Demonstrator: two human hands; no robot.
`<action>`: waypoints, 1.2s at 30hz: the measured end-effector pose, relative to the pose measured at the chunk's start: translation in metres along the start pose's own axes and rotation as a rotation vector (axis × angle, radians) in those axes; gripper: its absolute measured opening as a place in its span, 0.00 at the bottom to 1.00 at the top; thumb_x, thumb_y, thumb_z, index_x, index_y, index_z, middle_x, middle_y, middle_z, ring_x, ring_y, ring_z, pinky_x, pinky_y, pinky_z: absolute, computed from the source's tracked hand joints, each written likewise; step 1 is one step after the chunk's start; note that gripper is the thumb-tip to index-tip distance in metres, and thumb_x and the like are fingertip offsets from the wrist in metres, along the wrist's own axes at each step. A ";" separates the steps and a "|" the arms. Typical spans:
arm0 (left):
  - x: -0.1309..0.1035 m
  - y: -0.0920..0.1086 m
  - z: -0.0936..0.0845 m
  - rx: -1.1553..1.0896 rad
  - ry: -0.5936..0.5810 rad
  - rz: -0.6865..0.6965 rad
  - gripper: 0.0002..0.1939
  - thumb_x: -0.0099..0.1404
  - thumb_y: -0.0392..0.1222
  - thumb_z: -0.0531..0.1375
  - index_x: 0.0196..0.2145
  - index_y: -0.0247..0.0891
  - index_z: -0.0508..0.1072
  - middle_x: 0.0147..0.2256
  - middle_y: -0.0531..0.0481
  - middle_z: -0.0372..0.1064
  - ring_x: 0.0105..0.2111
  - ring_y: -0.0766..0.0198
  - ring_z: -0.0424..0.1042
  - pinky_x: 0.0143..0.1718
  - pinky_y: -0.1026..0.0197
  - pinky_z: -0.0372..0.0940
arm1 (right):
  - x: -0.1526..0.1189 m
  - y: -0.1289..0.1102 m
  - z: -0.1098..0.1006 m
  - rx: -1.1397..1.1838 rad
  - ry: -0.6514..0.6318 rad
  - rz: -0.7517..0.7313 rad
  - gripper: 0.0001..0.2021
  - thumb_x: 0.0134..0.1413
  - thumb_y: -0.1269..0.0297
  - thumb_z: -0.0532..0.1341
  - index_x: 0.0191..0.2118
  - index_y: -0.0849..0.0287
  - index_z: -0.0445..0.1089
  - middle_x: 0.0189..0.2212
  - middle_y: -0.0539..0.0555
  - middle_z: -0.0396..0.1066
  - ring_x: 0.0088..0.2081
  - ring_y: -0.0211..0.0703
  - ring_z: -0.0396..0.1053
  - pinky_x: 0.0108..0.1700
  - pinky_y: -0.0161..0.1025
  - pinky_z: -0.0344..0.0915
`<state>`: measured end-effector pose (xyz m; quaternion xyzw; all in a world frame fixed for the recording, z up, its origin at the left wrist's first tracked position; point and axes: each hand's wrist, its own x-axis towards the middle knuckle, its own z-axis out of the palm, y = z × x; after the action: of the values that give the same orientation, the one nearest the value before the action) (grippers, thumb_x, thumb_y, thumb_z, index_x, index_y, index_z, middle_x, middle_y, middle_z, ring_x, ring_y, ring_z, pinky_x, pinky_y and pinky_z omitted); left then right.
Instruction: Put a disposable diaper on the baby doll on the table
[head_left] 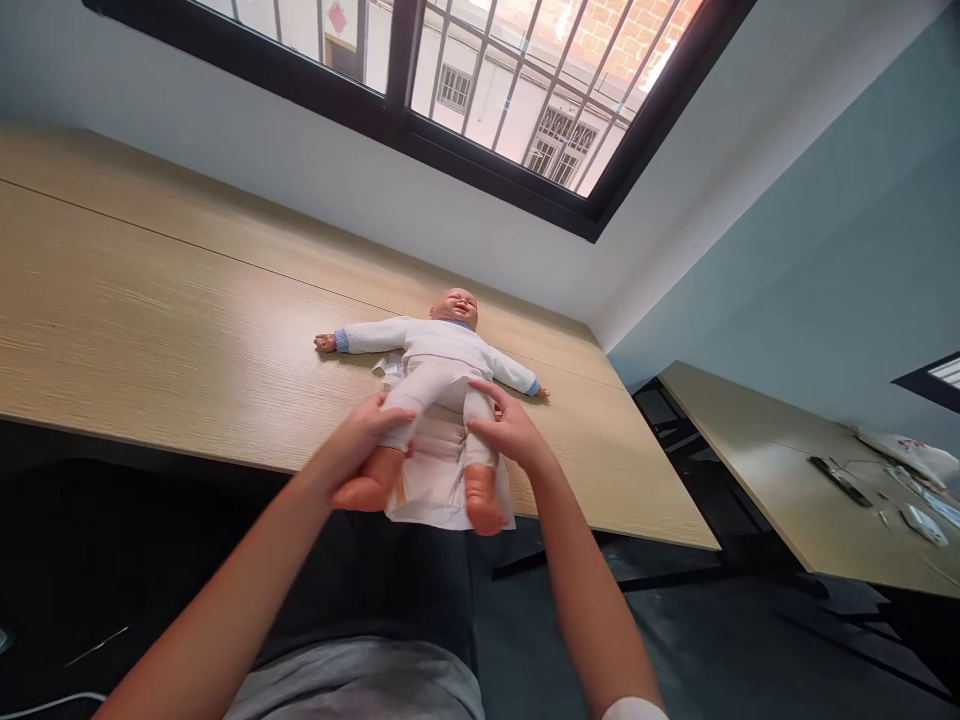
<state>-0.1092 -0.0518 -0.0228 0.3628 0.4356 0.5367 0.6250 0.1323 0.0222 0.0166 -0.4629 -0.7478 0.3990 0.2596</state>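
A baby doll (450, 345) in a white top with blue cuffs lies on its back on the wooden table, arms spread and feet towards me. Under its hips and between its legs a white diaper (435, 500) is spread, its front end hanging over the table edge. My left hand (379, 425) is wrapped round the doll's leg on the left, near the knee. Round the other leg, at the thigh, my right hand (506, 425) is closed with the thumb on top. A white diaper tab (388, 368) sticks out beside the doll's hip.
The wooden table (187, 320) stands against the wall below a barred window (517, 90). Across a gap on the right is a second table (757, 450), with a black strip-shaped object (840, 482), cables, a white device (924, 524) and a white bag (911, 452).
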 end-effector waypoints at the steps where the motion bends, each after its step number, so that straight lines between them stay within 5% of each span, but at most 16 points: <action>1: -0.002 0.006 -0.013 0.099 0.018 0.032 0.27 0.61 0.54 0.71 0.54 0.39 0.73 0.43 0.45 0.78 0.41 0.51 0.78 0.40 0.57 0.72 | -0.001 0.000 -0.011 0.004 -0.040 0.020 0.38 0.52 0.66 0.64 0.70 0.50 0.63 0.57 0.58 0.73 0.52 0.51 0.73 0.54 0.47 0.73; 6: 0.004 0.017 -0.061 0.598 0.002 0.095 0.28 0.59 0.55 0.70 0.53 0.42 0.75 0.48 0.49 0.78 0.50 0.47 0.76 0.46 0.56 0.69 | 0.003 0.009 -0.055 -0.196 -0.106 0.106 0.44 0.48 0.68 0.66 0.72 0.52 0.57 0.49 0.58 0.73 0.45 0.50 0.73 0.45 0.45 0.72; 11: 0.000 0.007 -0.067 0.757 -0.047 0.091 0.31 0.59 0.56 0.69 0.56 0.41 0.73 0.49 0.46 0.79 0.51 0.42 0.76 0.51 0.49 0.70 | -0.004 0.024 -0.050 -0.420 -0.060 -0.035 0.32 0.51 0.71 0.63 0.64 0.54 0.66 0.52 0.57 0.74 0.50 0.54 0.72 0.53 0.49 0.70; 13: -0.002 0.015 -0.061 0.859 -0.020 0.155 0.34 0.60 0.58 0.69 0.60 0.42 0.71 0.55 0.43 0.76 0.56 0.40 0.73 0.54 0.46 0.69 | -0.018 0.022 -0.042 -0.510 0.016 -0.119 0.32 0.53 0.71 0.63 0.65 0.54 0.65 0.56 0.60 0.72 0.56 0.58 0.70 0.58 0.54 0.68; 16: 0.013 0.039 -0.039 1.090 0.082 0.448 0.39 0.64 0.62 0.66 0.67 0.42 0.67 0.65 0.39 0.65 0.64 0.38 0.64 0.62 0.44 0.64 | -0.050 0.011 -0.025 -0.561 0.135 -0.255 0.29 0.59 0.69 0.63 0.66 0.53 0.65 0.62 0.63 0.67 0.63 0.60 0.65 0.64 0.58 0.64; 18: 0.035 0.051 -0.019 1.214 -0.058 0.578 0.37 0.67 0.60 0.64 0.68 0.43 0.66 0.65 0.39 0.65 0.63 0.40 0.65 0.62 0.45 0.63 | -0.073 0.002 -0.008 -0.527 0.080 -0.314 0.27 0.62 0.64 0.66 0.65 0.50 0.66 0.63 0.62 0.67 0.64 0.60 0.66 0.65 0.58 0.65; 20: 0.058 0.052 0.001 1.319 -0.141 0.575 0.40 0.62 0.57 0.68 0.68 0.42 0.67 0.61 0.38 0.65 0.57 0.40 0.69 0.58 0.45 0.66 | -0.093 -0.002 0.012 -0.581 -0.033 -0.327 0.37 0.50 0.58 0.76 0.66 0.49 0.67 0.65 0.63 0.66 0.66 0.66 0.64 0.66 0.62 0.65; 23: 0.080 0.035 0.019 1.502 -0.097 0.495 0.35 0.58 0.38 0.67 0.64 0.41 0.70 0.55 0.36 0.65 0.51 0.39 0.70 0.51 0.45 0.67 | -0.103 0.000 0.034 -0.653 -0.114 -0.296 0.47 0.36 0.58 0.83 0.66 0.51 0.68 0.70 0.68 0.61 0.70 0.74 0.58 0.68 0.68 0.61; 25: 0.083 0.020 0.022 1.550 -0.040 0.519 0.30 0.57 0.31 0.62 0.58 0.42 0.72 0.53 0.37 0.66 0.51 0.40 0.68 0.51 0.45 0.67 | -0.094 0.004 0.035 -0.533 -0.075 -0.258 0.37 0.47 0.55 0.79 0.63 0.51 0.70 0.65 0.66 0.67 0.65 0.67 0.65 0.65 0.61 0.67; 27: 0.081 0.008 0.020 1.548 -0.023 0.570 0.24 0.58 0.30 0.61 0.52 0.42 0.73 0.52 0.38 0.66 0.51 0.41 0.67 0.51 0.46 0.67 | -0.074 0.009 0.027 -0.407 0.078 -0.223 0.21 0.61 0.54 0.69 0.57 0.53 0.73 0.55 0.62 0.74 0.58 0.59 0.72 0.59 0.54 0.71; 29: 0.078 0.001 0.017 1.562 -0.029 0.597 0.17 0.58 0.32 0.63 0.46 0.41 0.72 0.51 0.38 0.66 0.51 0.41 0.66 0.50 0.46 0.67 | -0.049 0.014 0.018 -0.437 0.269 -0.218 0.14 0.65 0.58 0.64 0.52 0.56 0.74 0.50 0.62 0.74 0.54 0.57 0.71 0.58 0.53 0.69; 33: 0.075 -0.007 0.020 1.634 0.003 0.604 0.15 0.59 0.32 0.64 0.44 0.40 0.70 0.48 0.38 0.70 0.51 0.40 0.66 0.46 0.47 0.68 | -0.009 0.024 0.021 -0.588 0.335 -0.218 0.25 0.58 0.64 0.67 0.61 0.59 0.70 0.55 0.65 0.68 0.56 0.60 0.65 0.60 0.54 0.65; 36: 0.078 -0.009 0.021 1.650 0.014 0.601 0.12 0.62 0.30 0.60 0.44 0.39 0.71 0.45 0.37 0.73 0.50 0.41 0.68 0.45 0.48 0.67 | 0.000 0.027 0.029 -0.674 0.302 -0.181 0.23 0.56 0.71 0.63 0.58 0.58 0.72 0.51 0.63 0.70 0.52 0.58 0.64 0.57 0.53 0.66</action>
<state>-0.0826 0.0244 -0.0360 0.7952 0.5743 0.1945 -0.0073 0.1236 0.0183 -0.0214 -0.5077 -0.8284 0.0335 0.2342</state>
